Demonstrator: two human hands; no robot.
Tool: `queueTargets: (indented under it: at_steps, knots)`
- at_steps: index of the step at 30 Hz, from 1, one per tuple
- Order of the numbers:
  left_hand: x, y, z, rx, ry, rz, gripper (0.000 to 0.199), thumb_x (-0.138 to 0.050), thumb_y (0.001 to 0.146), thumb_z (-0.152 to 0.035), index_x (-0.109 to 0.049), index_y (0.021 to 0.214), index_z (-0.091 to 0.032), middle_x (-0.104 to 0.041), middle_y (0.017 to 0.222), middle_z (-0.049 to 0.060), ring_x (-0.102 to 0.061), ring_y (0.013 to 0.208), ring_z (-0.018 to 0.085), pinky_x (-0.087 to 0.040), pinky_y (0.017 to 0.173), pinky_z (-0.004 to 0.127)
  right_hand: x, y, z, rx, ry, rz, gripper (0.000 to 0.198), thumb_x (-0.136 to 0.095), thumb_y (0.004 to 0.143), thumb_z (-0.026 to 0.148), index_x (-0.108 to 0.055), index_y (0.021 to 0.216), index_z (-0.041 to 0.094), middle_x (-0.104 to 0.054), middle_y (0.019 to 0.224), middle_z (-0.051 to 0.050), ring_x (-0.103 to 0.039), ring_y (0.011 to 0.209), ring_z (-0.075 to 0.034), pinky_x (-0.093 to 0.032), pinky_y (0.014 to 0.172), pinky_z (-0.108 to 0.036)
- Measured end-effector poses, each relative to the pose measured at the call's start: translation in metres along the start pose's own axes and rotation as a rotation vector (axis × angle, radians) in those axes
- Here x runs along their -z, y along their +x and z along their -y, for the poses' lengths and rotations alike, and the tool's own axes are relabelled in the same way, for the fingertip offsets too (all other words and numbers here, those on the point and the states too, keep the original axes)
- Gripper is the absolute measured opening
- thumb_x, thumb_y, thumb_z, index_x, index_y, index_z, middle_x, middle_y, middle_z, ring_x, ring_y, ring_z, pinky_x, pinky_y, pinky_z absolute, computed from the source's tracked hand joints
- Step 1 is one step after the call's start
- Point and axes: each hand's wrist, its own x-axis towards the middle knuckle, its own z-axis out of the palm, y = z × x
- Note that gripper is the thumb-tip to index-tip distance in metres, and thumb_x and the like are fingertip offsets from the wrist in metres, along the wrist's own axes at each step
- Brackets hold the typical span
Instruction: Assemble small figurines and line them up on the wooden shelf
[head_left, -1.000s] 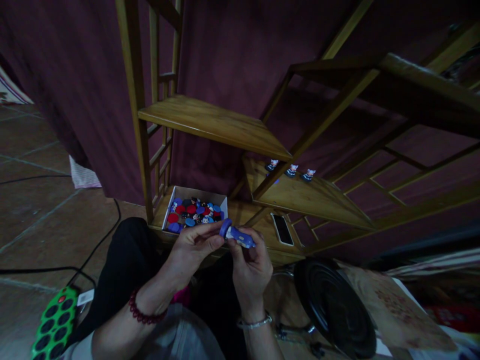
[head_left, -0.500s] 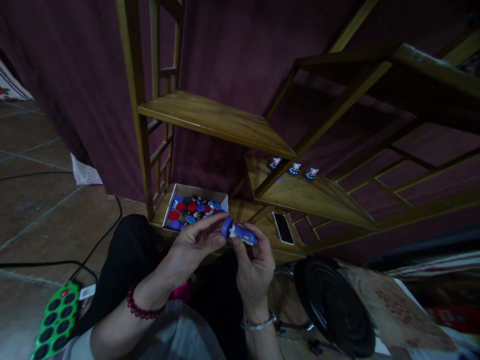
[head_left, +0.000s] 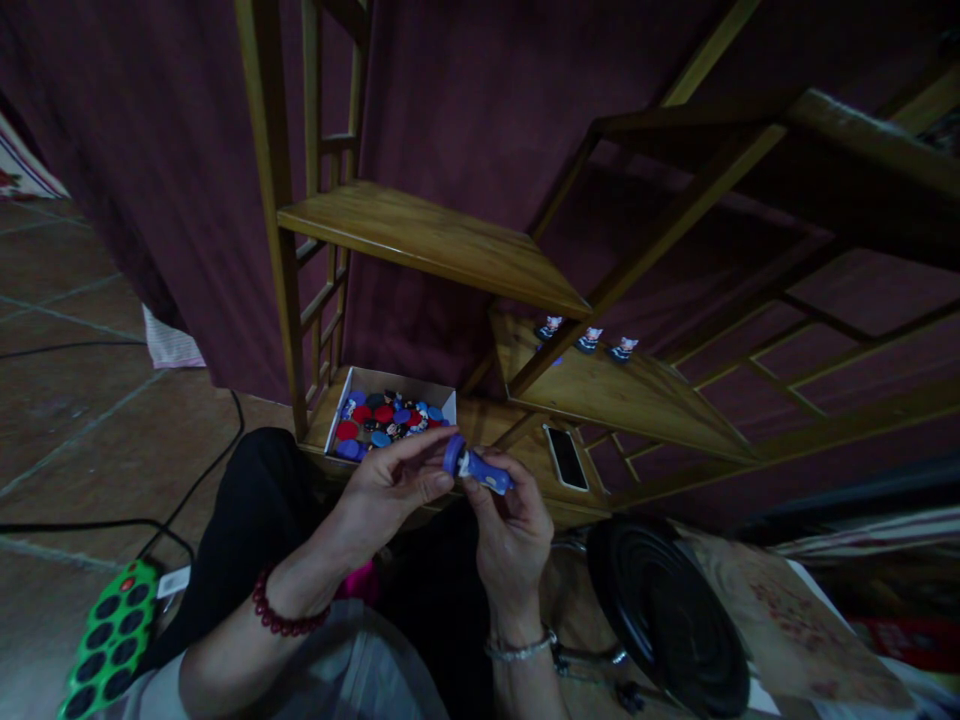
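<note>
Pretty dim room, with a plum-coloured curtain (head_left: 450, 120) hanging in soft folds behind an open wooden shelf unit (head_left: 435, 240). The wood's a glossy yellowish brown with grain showing, boards at staggered heights and lattice strips at the sides. Brown floor tiles (head_left: 67, 420) with pale grout are over on the left, along with a black cable (head_left: 82, 525) and a bright green power strip (head_left: 109, 640) with round dark spots. On the right there's a round black stool seat (head_left: 667, 620), smooth and a bit shiny with rings in it.

Low on the shelf sits a white-walled box (head_left: 405, 381) full of little red, blue, purple and black pieces. A phone (head_left: 568, 458) with a pale edge lies to its right, and three small figures (head_left: 588, 340) stand on the board above it.

The purple figurine (head_left: 491, 476) is up in front of the box, tipped nearly sideways: thick round disc at one end, whitish bit next to it, rounded bluish-purple body. Left hand (head_left: 394, 487) has thumb and finger pinched on the disc, and right hand (head_left: 514, 525) has its fingers curled round the body.
</note>
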Motion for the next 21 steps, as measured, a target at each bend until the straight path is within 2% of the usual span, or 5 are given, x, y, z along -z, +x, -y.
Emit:
queueTargets:
  at_steps: [11, 21]
  knots:
    - [0.0001, 0.0009, -0.001, 0.035, -0.019, -0.001, 0.042, -0.077, 0.058, -0.02, -0.069, 0.099, -0.018, -0.07, 0.099, 0.006, -0.062, 0.098, 0.022, -0.045, 0.093, 0.035, 0.0065, 0.0034, 0.0006, 0.095, -0.082, 0.056, 0.014, -0.065, 0.074, 0.022, -0.062, 0.088, 0.02, -0.065, 0.091, -0.005, -0.062, 0.089, -0.018, -0.052, 0.079, -0.033]
    - [0.0034, 0.0017, 0.0038, 0.045, 0.001, -0.009, 0.042, -0.074, 0.063, -0.021, -0.066, 0.105, -0.019, -0.068, 0.104, 0.005, -0.059, 0.101, 0.02, -0.043, 0.094, 0.032, 0.0088, 0.0085, 0.003, 0.189, -0.218, 0.136, 0.014, -0.062, 0.077, 0.022, -0.063, 0.091, 0.021, -0.065, 0.09, -0.006, -0.062, 0.088, -0.019, -0.052, 0.078, -0.033]
